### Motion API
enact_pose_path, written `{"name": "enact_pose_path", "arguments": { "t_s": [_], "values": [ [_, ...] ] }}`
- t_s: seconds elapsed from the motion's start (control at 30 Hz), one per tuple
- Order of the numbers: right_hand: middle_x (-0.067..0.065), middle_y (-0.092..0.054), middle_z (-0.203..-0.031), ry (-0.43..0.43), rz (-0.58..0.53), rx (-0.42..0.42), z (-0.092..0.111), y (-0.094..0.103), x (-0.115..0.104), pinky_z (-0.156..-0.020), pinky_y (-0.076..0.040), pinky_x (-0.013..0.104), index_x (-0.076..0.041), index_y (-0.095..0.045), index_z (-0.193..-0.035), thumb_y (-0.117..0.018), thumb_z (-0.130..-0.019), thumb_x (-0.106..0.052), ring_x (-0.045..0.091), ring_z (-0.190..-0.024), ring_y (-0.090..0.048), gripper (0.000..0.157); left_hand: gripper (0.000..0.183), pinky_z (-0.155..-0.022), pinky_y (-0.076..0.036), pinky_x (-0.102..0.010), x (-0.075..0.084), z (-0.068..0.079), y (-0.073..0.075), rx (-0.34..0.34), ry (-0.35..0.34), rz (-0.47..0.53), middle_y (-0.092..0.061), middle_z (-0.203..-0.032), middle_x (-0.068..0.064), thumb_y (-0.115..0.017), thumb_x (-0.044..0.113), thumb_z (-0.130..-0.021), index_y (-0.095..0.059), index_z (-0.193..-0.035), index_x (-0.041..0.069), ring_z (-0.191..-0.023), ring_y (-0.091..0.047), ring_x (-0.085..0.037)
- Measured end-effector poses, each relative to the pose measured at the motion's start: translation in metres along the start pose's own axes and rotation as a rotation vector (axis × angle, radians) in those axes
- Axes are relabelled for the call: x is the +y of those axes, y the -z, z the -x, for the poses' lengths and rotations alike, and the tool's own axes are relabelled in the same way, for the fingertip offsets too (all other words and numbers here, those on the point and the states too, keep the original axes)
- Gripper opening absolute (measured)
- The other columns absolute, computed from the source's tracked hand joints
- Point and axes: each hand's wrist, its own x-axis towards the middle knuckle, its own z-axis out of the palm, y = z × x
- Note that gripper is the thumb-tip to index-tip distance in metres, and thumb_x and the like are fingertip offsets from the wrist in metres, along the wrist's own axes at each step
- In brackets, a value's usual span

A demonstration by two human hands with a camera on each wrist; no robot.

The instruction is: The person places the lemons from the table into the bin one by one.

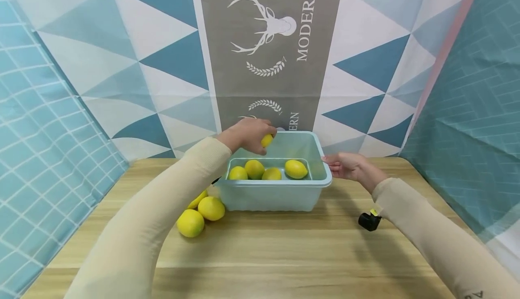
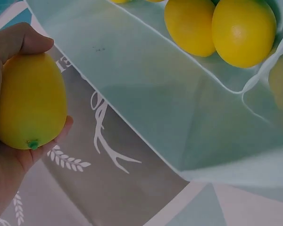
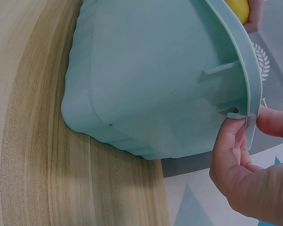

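A pale blue-green plastic bin stands on the wooden table with several yellow lemons on its floor. Above the bin's back left part, my left hand grips one lemon, thumb on one side and fingers on the other; its green stem end shows in the left wrist view. My right hand pinches the bin's right rim, thumb on the outer lip and fingertips under it. Left of the bin, more lemons lie on the table, one partly hidden by my left sleeve.
A small black object with a yellow tip lies on the table beside my right forearm. Behind the table hangs a patterned cloth with a deer head print. Blue tiled sheets close off both sides.
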Motion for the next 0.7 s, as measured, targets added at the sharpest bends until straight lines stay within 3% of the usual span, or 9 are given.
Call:
{"name": "enact_pose_path", "arguments": {
  "t_s": [0.27, 0.5, 0.7],
  "values": [
    [-0.003, -0.064, -0.079, 0.005, -0.032, -0.001, 0.000, -0.001, -0.001, -0.073, -0.058, 0.020, -0.004, -0.051, -0.109, -0.052, -0.097, -0.008, 0.007, -0.075, -0.062, 0.013, 0.047, -0.083, -0.054, -0.037, -0.002, -0.015, -0.004, 0.002, -0.022, -0.022, -0.060, -0.114, -0.003, -0.070, 0.027, -0.078, -0.062, -0.124, 0.018, -0.093, -0.056, -0.021],
    [-0.003, -0.064, -0.080, -0.003, -0.023, 0.006, -0.001, -0.001, -0.001, -0.078, -0.058, 0.021, -0.002, -0.047, -0.119, -0.054, -0.096, -0.009, 0.008, -0.075, -0.061, 0.025, 0.048, -0.087, -0.053, -0.042, -0.005, -0.024, -0.011, -0.016, -0.027, -0.039, -0.060, -0.117, -0.004, -0.069, 0.027, -0.079, -0.061, -0.125, 0.017, -0.096, -0.057, -0.023],
    [-0.003, -0.064, -0.080, 0.001, -0.021, 0.005, -0.001, 0.000, 0.000, -0.079, -0.058, 0.022, -0.001, -0.047, -0.122, -0.053, -0.096, -0.008, 0.007, -0.075, -0.062, 0.028, 0.048, -0.086, -0.054, -0.037, 0.000, -0.030, -0.021, -0.080, -0.070, -0.049, -0.061, -0.115, -0.004, -0.073, 0.025, -0.078, -0.062, -0.124, 0.015, -0.095, -0.057, -0.022]
  ]
}}
